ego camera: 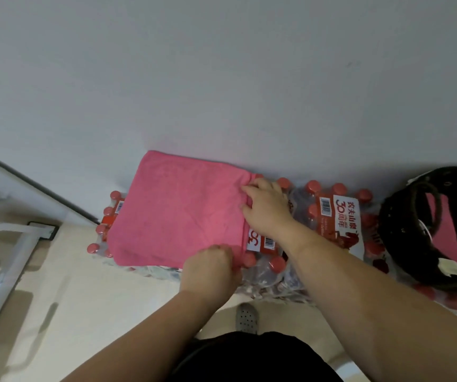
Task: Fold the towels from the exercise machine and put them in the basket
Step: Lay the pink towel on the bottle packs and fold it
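The big grey wall (222, 64) fills the top. Under it is the pale floor (98, 312), with a white metal frame (4, 257) at the left. I cannot tell if that is the exercise machine.

Packs of water bottles (340, 216) with red caps sit on the floor against the wall. They are wrapped in clear plastic. I cannot count the packs, as they run together.

The pink towel (177, 210) lies flat on top of the packs, touching the wall. It looks folded over already. It is soft, light and floppy, so it will bend and sag if you lift it by 1 spot. It is best to hold it by 2 corners or along an edge and keep the edges lined up.

The dark woven basket (403, 230) sits at the right, on the packs, near the towel but not touching it. A pink cloth (447, 244) shows inside it, maybe 1 more towel.

The left hand (211, 268) pinches the near right corner of the towel with curled fingers. The right hand (267, 209) pinches the right edge, farther back.

A grey shoe (246, 318) with holes pokes out at the bottom.

I count 1 towel laid out, 1 basket, 2 hands and 1 shoe.
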